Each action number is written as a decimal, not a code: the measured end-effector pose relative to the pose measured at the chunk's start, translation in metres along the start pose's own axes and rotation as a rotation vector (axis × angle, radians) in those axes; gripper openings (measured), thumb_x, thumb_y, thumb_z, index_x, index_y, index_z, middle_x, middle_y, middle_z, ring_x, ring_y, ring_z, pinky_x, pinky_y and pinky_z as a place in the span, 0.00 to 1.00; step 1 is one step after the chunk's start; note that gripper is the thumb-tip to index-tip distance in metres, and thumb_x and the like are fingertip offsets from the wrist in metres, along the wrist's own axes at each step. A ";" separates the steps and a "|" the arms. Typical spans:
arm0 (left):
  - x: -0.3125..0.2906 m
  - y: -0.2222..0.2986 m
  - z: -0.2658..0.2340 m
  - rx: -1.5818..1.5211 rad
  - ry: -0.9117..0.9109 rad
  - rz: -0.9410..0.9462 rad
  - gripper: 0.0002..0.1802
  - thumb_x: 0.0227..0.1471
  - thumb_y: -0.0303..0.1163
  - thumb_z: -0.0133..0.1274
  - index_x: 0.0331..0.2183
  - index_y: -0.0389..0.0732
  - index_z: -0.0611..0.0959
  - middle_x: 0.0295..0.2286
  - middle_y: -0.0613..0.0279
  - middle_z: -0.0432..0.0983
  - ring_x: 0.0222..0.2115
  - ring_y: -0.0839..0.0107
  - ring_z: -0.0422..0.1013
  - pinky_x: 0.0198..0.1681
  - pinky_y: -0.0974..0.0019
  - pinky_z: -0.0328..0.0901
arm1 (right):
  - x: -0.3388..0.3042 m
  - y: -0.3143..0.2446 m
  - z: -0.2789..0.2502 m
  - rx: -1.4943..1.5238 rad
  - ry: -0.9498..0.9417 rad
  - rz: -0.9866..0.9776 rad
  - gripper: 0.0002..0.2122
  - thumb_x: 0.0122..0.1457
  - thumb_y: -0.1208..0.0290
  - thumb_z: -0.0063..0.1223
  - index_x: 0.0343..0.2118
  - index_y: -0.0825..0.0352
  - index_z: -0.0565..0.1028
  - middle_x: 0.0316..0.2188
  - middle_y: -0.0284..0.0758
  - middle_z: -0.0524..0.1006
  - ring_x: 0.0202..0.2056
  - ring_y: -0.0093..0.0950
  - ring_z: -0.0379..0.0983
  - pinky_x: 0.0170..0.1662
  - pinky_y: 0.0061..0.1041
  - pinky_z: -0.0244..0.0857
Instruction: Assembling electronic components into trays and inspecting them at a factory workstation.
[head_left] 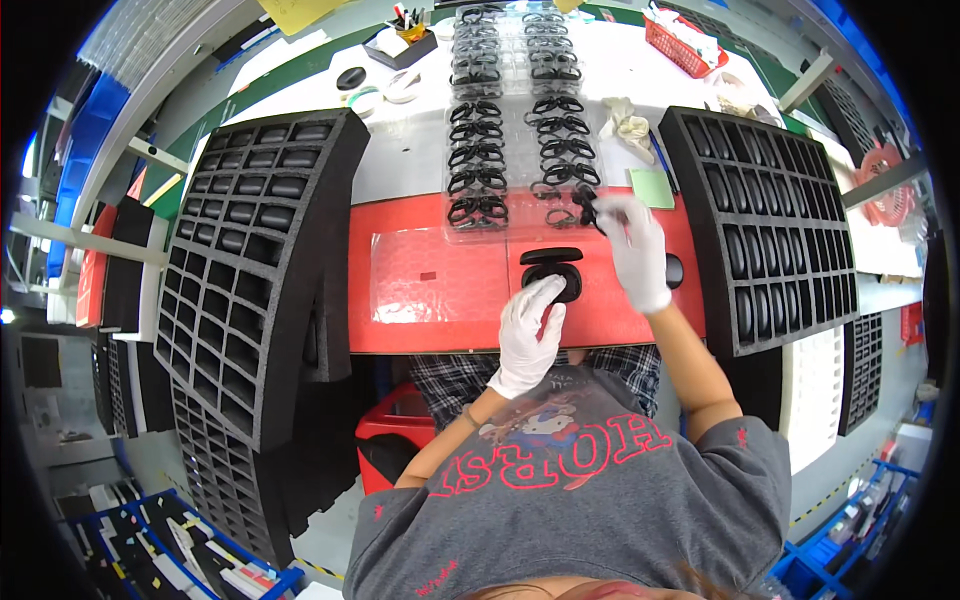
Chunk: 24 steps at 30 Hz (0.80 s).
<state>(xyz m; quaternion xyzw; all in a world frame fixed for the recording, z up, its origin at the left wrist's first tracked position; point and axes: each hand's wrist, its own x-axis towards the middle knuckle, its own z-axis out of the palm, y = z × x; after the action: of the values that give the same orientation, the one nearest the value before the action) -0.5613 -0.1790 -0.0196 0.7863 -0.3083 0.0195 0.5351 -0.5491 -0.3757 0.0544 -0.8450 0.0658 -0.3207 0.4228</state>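
On the red mat (440, 335), a black earphone case (566, 283) lies with its lid raised on the far side. My left hand (530, 335), in a white glove, grips its near edge with closed fingers. My right hand (637, 245), gloved too, is raised to the right of the case. Its fingers pinch a black ear-hook earphone (585, 204) by the near right corner of the clear plastic tray (507, 160). That tray carries rows of similar black earphones (478, 180). Beside my right wrist, another black case (674, 270) sits on the mat, partly hidden.
Black foam racks hold dark cases at left (240, 240) and right (760, 230). A clear plastic sheet (410, 275) covers the mat's left part. Farther back are a green notepad (652, 188), a crumpled glove (627, 122), a red basket (685, 45) and a pen holder (400, 45).
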 end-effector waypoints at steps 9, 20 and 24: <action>-0.004 0.000 -0.009 -0.782 0.084 -0.736 0.19 0.65 0.25 0.49 0.56 0.37 0.78 0.41 0.62 0.81 0.35 0.73 0.78 0.43 0.72 0.72 | -0.079 0.008 0.004 0.039 -0.277 -0.123 0.11 0.54 0.78 0.62 0.40 0.57 0.78 0.34 0.32 0.79 0.36 0.33 0.78 0.38 0.30 0.74; 0.000 -0.021 0.000 0.675 0.238 0.300 0.29 0.49 0.36 0.66 0.54 0.52 0.80 0.42 0.70 0.81 0.48 0.67 0.73 0.49 0.60 0.69 | -0.081 0.039 0.023 -0.049 -0.224 -0.059 0.16 0.48 0.82 0.66 0.40 0.65 0.74 0.37 0.36 0.76 0.41 0.33 0.76 0.45 0.28 0.71; -0.007 -0.014 0.005 0.602 0.137 0.153 0.27 0.54 0.33 0.61 0.57 0.45 0.78 0.49 0.65 0.78 0.53 0.62 0.72 0.54 0.56 0.67 | -0.088 0.042 0.030 0.266 -0.125 0.395 0.16 0.51 0.85 0.64 0.41 0.66 0.73 0.36 0.32 0.76 0.36 0.22 0.75 0.42 0.22 0.71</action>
<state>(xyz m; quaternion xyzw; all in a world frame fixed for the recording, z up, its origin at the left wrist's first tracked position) -0.5618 -0.1769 -0.0362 0.8807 -0.3101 0.2029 0.2951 -0.5934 -0.3482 -0.0331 -0.7709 0.1606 -0.1848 0.5880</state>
